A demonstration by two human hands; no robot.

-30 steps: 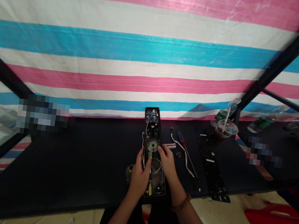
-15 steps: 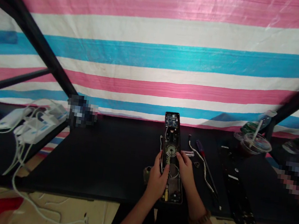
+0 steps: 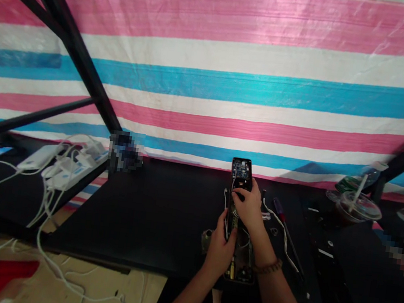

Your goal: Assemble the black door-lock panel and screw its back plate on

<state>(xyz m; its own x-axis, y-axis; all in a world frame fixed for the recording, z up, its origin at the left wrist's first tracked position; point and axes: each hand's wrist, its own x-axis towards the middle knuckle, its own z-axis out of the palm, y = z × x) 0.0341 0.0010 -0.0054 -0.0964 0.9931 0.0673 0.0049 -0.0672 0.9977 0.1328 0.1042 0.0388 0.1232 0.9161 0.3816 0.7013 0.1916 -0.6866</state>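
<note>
A long black housing point(image 3: 244, 256), opened up and looking like an electronic door lock, lies lengthwise at the table's front edge. It has a blue circuit board point(image 3: 241, 170) at its far end and a brass cylinder point(image 3: 232, 269) at its near end. My left hand point(image 3: 219, 250) grips its left side, thumb over the inside. Reaching over its middle, my right hand point(image 3: 249, 206) has thumb and finger pinched just below the board, near a thin wire; what they hold is hidden. Left of the housing sits a small metal part point(image 3: 206, 240).
To the right lie a white cable point(image 3: 283, 227), a screwdriver point(image 3: 279, 209), a small ring-like part point(image 3: 274, 232) and a long black plate point(image 3: 335, 273). A drink cup point(image 3: 358, 208) and a bottle point(image 3: 354, 184) stand behind. At far left is a power strip point(image 3: 73, 167) with cords.
My right hand has left the housing's right edge and moved up and inward, over its middle. My left hand keeps its grip. The view has turned left.
</note>
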